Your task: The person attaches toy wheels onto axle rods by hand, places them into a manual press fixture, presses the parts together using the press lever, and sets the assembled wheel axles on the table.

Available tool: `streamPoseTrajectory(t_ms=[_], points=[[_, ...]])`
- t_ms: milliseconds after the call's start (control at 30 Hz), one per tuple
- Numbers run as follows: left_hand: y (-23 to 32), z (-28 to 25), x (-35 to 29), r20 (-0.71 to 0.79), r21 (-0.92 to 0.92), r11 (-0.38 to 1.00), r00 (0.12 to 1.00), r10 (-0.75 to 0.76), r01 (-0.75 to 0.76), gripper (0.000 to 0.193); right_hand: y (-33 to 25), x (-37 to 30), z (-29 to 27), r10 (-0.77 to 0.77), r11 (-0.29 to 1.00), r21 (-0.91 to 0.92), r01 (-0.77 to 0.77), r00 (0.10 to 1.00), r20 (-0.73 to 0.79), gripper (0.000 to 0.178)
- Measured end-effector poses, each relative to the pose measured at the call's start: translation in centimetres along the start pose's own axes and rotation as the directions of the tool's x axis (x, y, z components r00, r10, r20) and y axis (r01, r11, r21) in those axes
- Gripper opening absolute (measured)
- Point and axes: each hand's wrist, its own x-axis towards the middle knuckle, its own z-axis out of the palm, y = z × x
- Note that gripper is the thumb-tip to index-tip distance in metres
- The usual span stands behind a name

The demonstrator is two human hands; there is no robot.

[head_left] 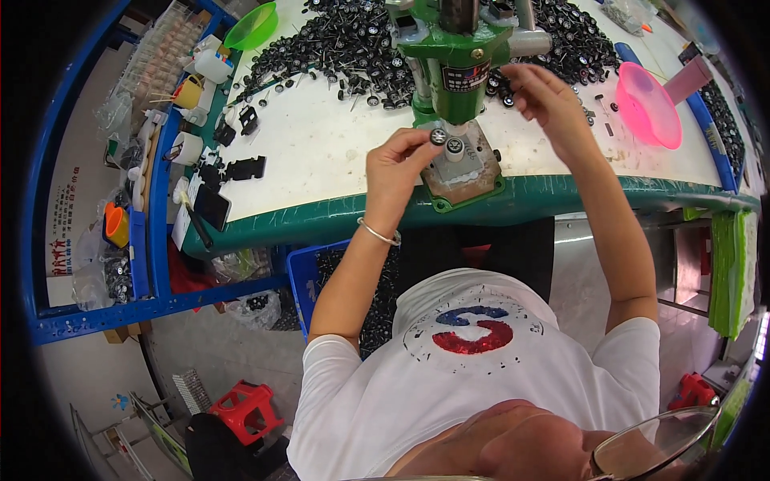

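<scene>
My left hand (391, 170) is closed, pinching a small black toy wheel (438, 137) with a silver hub between thumb and fingertips. Right beside it, a second small wheel (455, 146) sits on a pale round holder on the base plate (481, 171) of a green bench press (461, 88). The press head stands above that holder. To the right of the press, my right hand (550, 106) is raised with its fingers bent and apart; I see nothing between them. Loose wheels (505, 98) lie just past its fingertips.
A large heap of black wheels with axles (345, 60) spreads behind the press. At the right stands a pink bowl (648, 106), at the far left a green bowl (251, 26). A dark phone (212, 208) lies near the left table edge. A blue bin (301, 280) is below.
</scene>
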Motion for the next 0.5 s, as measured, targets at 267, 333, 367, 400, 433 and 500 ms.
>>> streamPoseTrajectory(t_ms=[267,333,367,400,433,500], points=[[0.3,2.5,0.5,0.002,-0.047,0.996,0.997,0.073,-0.073,0.011,-8.3,2.8,0.9,-0.193,0.981,-0.033,0.19,0.973,-0.127,0.025],[0.0,2.7,0.6,0.005,-0.101,0.991,0.996,0.092,-0.091,0.01,-9.9,3.9,1.1,-0.245,0.968,0.051,0.245,0.969,0.005,0.035],[-0.1,2.8,0.7,0.008,-0.1,0.991,0.996,0.09,-0.089,0.01,-10.8,4.6,1.7,-0.27,0.96,0.087,0.266,0.962,0.039,0.032],[-0.2,2.7,0.7,-0.007,-0.157,0.987,0.999,0.041,-0.042,0.01,-11.9,5.3,2.9,-0.267,0.961,0.093,0.262,0.963,0.039,0.032],[-0.2,2.6,0.6,-0.019,-0.216,0.976,1.0,-0.009,0.005,0.011,-13.1,5.9,4.1,-0.281,0.958,0.06,0.28,0.96,0.015,0.031],[0.0,3.2,0.9,0.005,-0.236,0.972,1.0,-0.012,0.013,0.01,-15.2,8.4,3.9,-0.408,0.907,0.143,0.396,0.91,0.069,0.025]])
